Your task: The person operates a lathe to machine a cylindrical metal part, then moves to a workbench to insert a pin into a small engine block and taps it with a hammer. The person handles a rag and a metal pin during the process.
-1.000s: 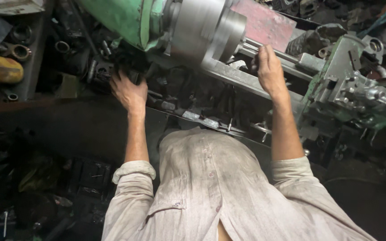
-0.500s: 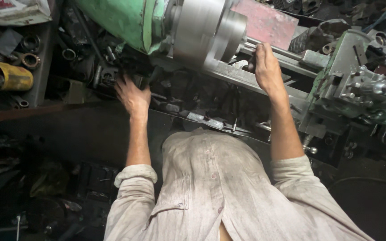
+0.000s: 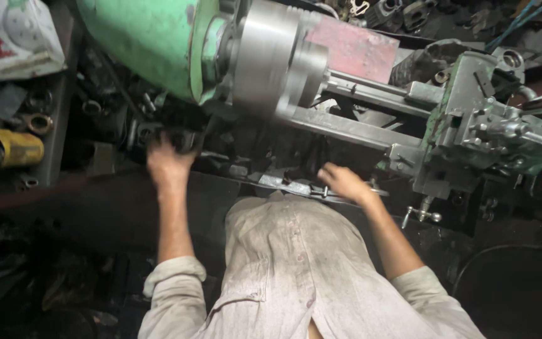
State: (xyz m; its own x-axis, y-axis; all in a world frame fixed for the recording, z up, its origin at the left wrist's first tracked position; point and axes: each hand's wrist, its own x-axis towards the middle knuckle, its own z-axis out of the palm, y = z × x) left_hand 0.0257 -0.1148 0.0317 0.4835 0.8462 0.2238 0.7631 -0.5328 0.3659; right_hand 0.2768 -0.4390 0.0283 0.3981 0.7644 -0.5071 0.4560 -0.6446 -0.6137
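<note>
Left hand (image 3: 167, 164) fingers curl onto a dark control lever (image 3: 158, 130) beneath the green lathe headstock (image 3: 142, 44). Right hand (image 3: 341, 182), fingers loosely bent and holding nothing, rests on the metal tray edge (image 3: 290, 184) below the steel chuck (image 3: 271, 59).

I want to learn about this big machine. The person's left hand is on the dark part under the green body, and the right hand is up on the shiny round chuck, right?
Not quite. The head view shows the right hand down at the front edge of the machine bed, below the shiny round chuck and not touching it. The left hand is indeed on the dark part under the green body.
</note>
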